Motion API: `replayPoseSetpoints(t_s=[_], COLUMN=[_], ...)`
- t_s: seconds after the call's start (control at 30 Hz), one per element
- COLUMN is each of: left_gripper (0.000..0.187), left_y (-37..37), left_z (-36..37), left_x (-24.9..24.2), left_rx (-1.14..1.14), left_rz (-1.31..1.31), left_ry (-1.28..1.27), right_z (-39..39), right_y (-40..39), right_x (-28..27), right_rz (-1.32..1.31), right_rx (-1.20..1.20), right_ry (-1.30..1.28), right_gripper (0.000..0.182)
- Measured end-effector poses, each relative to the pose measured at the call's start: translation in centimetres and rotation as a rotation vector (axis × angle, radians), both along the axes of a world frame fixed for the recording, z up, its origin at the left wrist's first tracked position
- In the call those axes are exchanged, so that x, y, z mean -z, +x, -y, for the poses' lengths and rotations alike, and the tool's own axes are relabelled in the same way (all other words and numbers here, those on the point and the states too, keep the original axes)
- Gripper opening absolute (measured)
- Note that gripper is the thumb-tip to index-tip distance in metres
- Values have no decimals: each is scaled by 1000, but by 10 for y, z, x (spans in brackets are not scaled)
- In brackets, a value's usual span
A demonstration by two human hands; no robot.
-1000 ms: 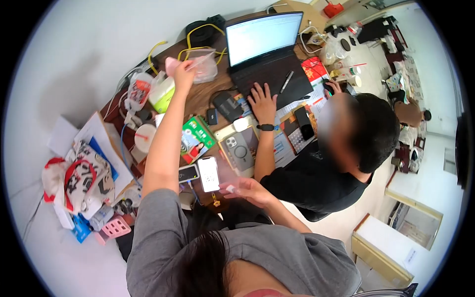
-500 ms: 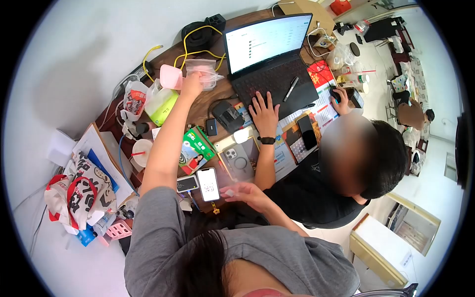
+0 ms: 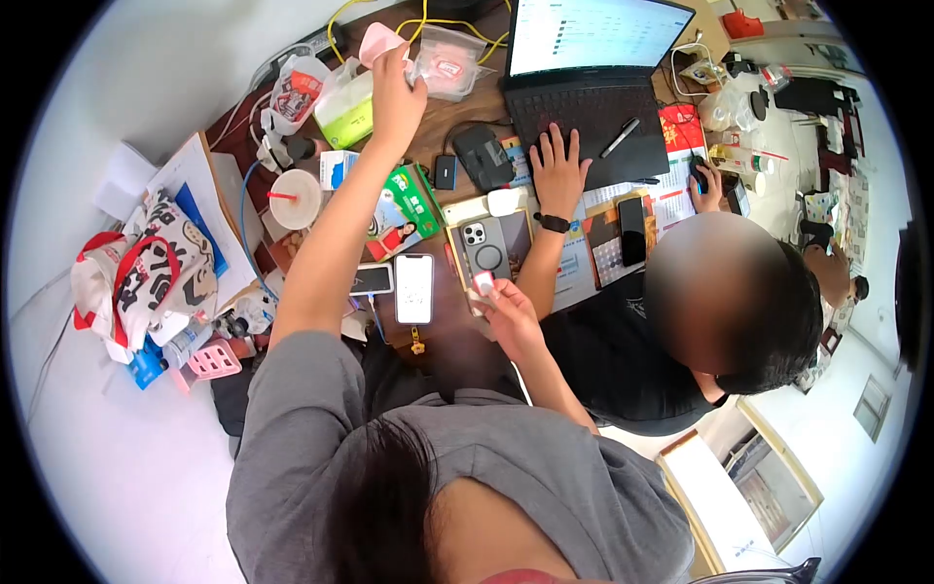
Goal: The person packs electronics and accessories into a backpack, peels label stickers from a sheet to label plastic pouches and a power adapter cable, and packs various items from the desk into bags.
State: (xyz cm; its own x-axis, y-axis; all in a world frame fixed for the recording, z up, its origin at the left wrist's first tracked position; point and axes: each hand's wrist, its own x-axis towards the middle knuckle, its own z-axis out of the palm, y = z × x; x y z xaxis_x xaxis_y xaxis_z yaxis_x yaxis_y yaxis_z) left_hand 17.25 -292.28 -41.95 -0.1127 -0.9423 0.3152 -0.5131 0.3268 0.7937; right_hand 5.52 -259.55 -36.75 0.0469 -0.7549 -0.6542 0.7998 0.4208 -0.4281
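My left hand (image 3: 399, 92) reaches to the back of the desk, its fingers pressed together at the edge of a pink container (image 3: 380, 44). Whatever lies between those fingertips is hidden. Just right of it is a clear zip bag (image 3: 449, 66) with pink contents. Nearer my body, my right hand (image 3: 511, 310) pinches a small white and pink piece (image 3: 484, 281). Beside that hand lies a grey phone (image 3: 483, 246) with a ring on its back. A phone with a lit white screen (image 3: 414, 289) is to the left.
A co-worker's hand (image 3: 559, 173) rests on the laptop (image 3: 589, 122); their other hand (image 3: 706, 185) is on a mouse. A cup with a red straw (image 3: 294, 200), a green box (image 3: 404, 206) and a black phone (image 3: 632, 232) lie around. Yellow cable (image 3: 334, 29) runs along the back.
The view has shifted, so the desk sits higher and further right. My left hand has moved from the zip bag to the pink container. My right hand is raised, fingers pointing up.
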Motion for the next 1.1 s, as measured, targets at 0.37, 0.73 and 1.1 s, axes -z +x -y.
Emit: replayPoseSetpoints(t_s=[0.37,0.73,1.1], left_gripper=[13,10,9], left_y=[105,113,130], left_z=[-285,-332,-356], left_x=[-32,-76,-93], left_rx=[29,127,165], left_rz=[-151,-52,13], left_ry=[746,643,428], right_z=[-13,-24,-40], right_y=[24,52,64], right_x=[5,-7,-7], right_rz=[-327,-209,-239], right_rx=[-296,-562,-669], right_ry=[61,-76,-136], right_gripper=[6,11,12])
